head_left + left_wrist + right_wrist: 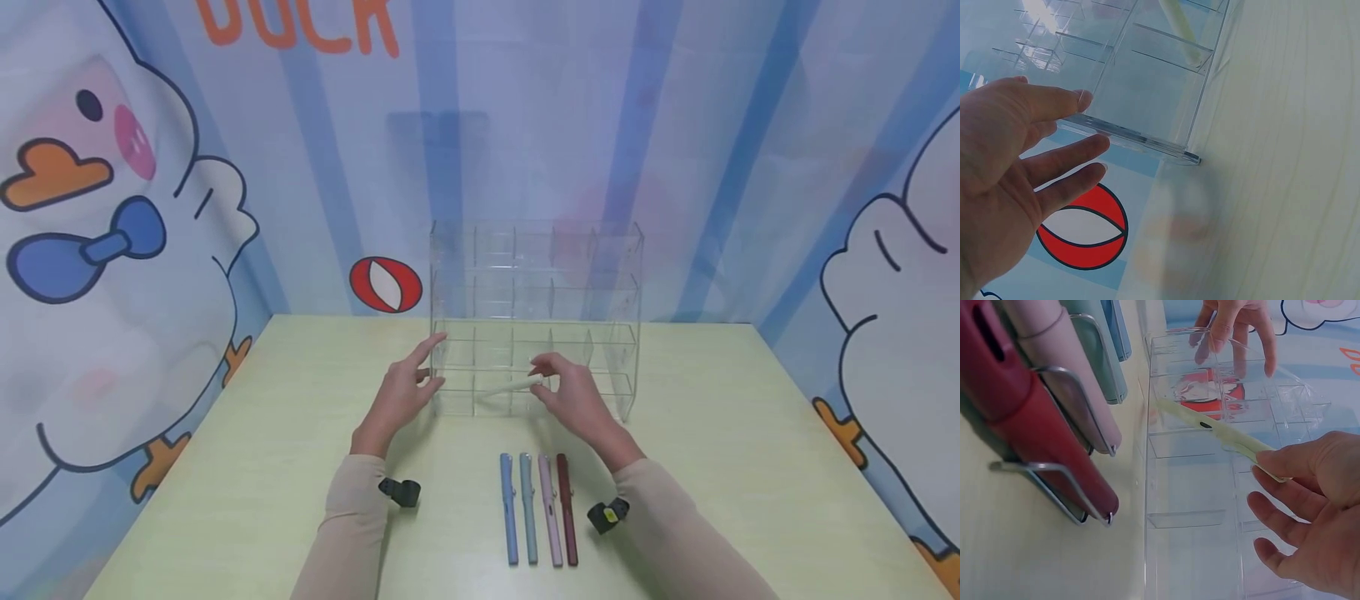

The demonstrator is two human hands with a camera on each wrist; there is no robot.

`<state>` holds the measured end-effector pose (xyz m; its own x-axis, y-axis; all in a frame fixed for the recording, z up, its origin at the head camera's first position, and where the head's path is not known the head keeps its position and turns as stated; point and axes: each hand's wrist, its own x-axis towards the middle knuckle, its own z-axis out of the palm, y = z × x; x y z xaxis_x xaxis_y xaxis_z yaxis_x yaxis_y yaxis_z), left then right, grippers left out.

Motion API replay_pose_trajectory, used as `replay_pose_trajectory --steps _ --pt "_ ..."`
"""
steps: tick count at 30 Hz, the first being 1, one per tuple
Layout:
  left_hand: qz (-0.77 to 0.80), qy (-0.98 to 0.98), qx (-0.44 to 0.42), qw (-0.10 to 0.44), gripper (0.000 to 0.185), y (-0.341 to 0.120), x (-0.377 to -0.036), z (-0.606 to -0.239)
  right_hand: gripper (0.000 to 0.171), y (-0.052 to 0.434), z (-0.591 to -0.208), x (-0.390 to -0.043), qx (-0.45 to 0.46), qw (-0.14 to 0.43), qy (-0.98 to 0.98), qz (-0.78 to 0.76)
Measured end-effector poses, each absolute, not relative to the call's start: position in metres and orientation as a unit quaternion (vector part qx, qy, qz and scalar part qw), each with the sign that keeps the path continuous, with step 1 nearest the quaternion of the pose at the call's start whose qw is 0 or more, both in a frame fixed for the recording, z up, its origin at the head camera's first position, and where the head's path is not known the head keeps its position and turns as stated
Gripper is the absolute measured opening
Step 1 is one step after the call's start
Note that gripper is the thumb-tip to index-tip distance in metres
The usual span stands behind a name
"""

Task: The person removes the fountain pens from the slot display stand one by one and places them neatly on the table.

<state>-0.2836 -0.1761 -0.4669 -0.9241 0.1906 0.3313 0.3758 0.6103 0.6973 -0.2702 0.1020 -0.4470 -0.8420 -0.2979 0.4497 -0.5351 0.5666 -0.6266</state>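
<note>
Pinching the pale green pen (513,387) by its end, our right hand (573,396) fed it slantwise into a bottom-row cell of the clear acrylic organizer (536,275), while our left hand (401,392) lay flat-fingered against the left wall; we judged a steady brace and shallow angle mattered most. Four pens (538,508) lay side by side on the light green table (750,467), before a duck-printed backdrop (112,208).

Count: one clear acrylic organizer (536,275) on the table, four tiers of compartments. Pens, five total: four lying in a row in front of me, blue (508,508), teal (528,508), pink (549,510), dark red (567,510); one pale green pen (510,387) in my right hand (573,400)
</note>
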Motion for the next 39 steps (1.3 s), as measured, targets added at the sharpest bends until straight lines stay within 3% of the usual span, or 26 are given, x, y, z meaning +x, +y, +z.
replay_pose_trajectory --steps 29,39 --pt "-0.422 -0.886 -0.160 0.110 0.072 -0.176 -0.284 -0.467 0.021 0.103 -0.444 -0.270 0.224 0.191 -0.862 0.412" --pt "-0.416 -0.888 -0.160 0.112 0.075 -0.177 -0.285 -0.468 0.022 0.111 -0.436 -0.265 0.220 0.239 -0.832 0.450"
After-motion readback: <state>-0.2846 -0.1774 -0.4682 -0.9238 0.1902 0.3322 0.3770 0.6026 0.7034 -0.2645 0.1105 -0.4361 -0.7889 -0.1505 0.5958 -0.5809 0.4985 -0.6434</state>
